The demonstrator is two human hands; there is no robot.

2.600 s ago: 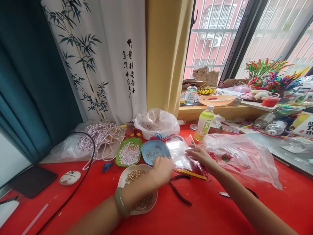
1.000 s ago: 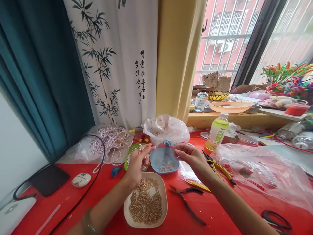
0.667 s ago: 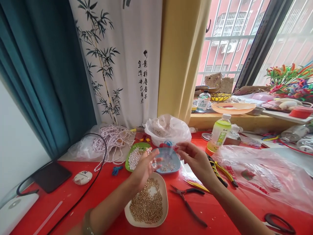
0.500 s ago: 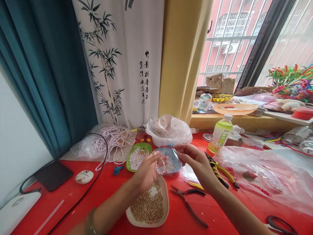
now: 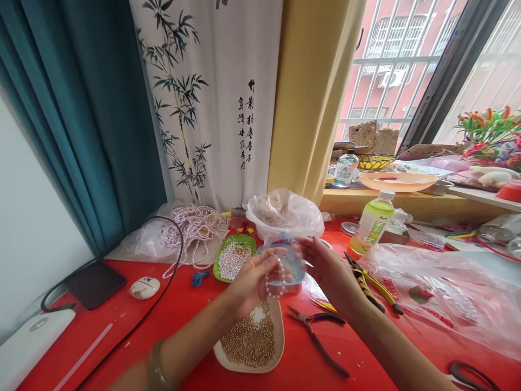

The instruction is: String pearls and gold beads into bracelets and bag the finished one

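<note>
My left hand (image 5: 255,279) is closed, thumb against fingers, on a small string of pearl beads (image 5: 281,285) that hangs in a loop from the fingertips. A clear plastic bag (image 5: 280,241) shows between my hands; whether the left fingers also grip it is unclear. My right hand (image 5: 328,266) is beside the bag with fingers stretched and apart, their tips blurred at its edge. Below and behind the hands are a blue tray (image 5: 299,277) with small pieces, a green tray (image 5: 255,244) of white pearl beads and a cream tray (image 5: 280,347) of gold beads.
Black-handled pliers (image 5: 319,336) and yellow-black pliers (image 5: 378,288) lie on the red table (image 5: 179,336). A drink bottle (image 5: 372,222), a plastic bag (image 5: 443,293) and scissors (image 5: 472,374) are right. Pearl strands (image 5: 191,231), a cable (image 5: 181,239) and a mouse (image 5: 144,288) are left.
My right hand's fingers have spread from a pinch at the clear plastic. The pearl string now hangs lower and clearer from my left fingertips. The whole view has shifted slightly.
</note>
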